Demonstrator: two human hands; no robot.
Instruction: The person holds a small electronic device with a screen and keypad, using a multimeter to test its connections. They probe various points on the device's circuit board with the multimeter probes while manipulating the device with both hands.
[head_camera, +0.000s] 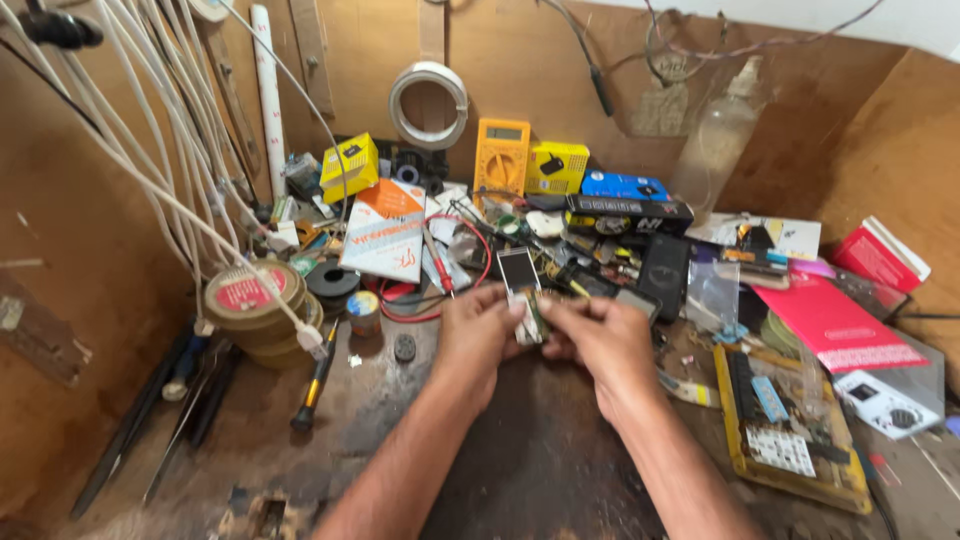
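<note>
Fingers of both hands are pinched on one small part, held above the dark, worn wooden bench top (520, 470) at centre frame. Left hand (478, 335) clamps its left edge, thumb and fingertips together. Right hand (600, 340) clamps the right edge, thumb on top.

From my remote seat, left to right: stack of brown tape rolls with a red label (255, 300), black-handled screwdriver (312, 385) lying beside it, red test lead wire (455, 285) looping behind the hands, orange handheld multimeter (502, 155) propped at the back wall, yellow tray of small parts (790, 430) on the right.

Risk, as I judge it: grip is at the edges only, so a slip would drop the part into the clutter behind or onto the bench. Twisting from both sides could flex or crack it. The red lead is close enough to snag.

The part itself, a small pale circuit module with a greenish edge (530, 318): flat, thin, roughly rectangular, mostly covered by fingers. Detail is too small to read.
</note>
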